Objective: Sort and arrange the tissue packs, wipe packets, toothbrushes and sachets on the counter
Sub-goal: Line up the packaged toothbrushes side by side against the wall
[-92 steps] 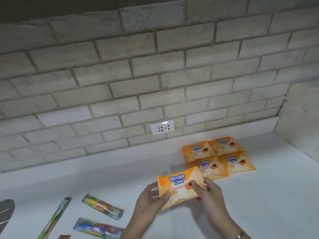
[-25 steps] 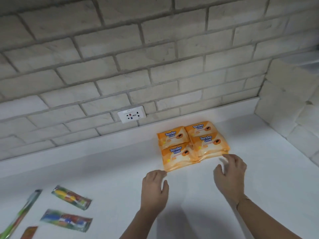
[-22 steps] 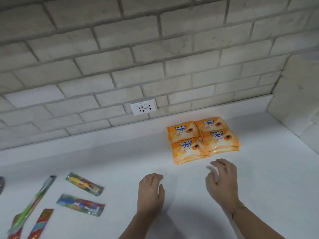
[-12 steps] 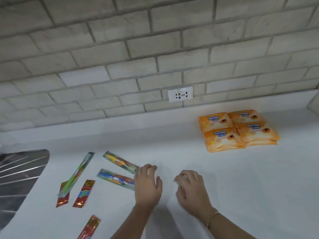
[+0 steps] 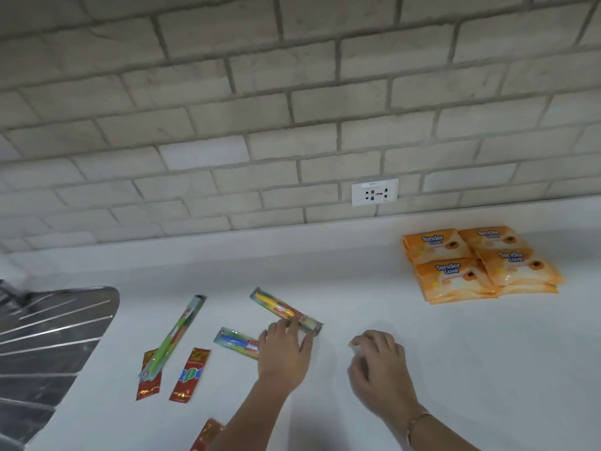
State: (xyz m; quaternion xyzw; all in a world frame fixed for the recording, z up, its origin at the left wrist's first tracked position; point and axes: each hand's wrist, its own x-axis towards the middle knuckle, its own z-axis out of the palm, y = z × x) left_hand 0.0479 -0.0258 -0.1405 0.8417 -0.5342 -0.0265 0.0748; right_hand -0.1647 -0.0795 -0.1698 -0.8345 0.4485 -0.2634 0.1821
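Your left hand (image 5: 286, 356) has moved onto the glossy yellow toothbrush packet (image 5: 276, 307), fingers flat, overlapping the blue packet (image 5: 232, 341); right hand (image 5: 380, 369) alongside: loosely curled, empty.

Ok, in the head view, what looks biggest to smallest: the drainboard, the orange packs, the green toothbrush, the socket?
1. drainboard, though cut off by the frame.
2. orange packs.
3 and 4. green toothbrush and socket: unsure; the toothbrush is longer but thin, the socket farther away.
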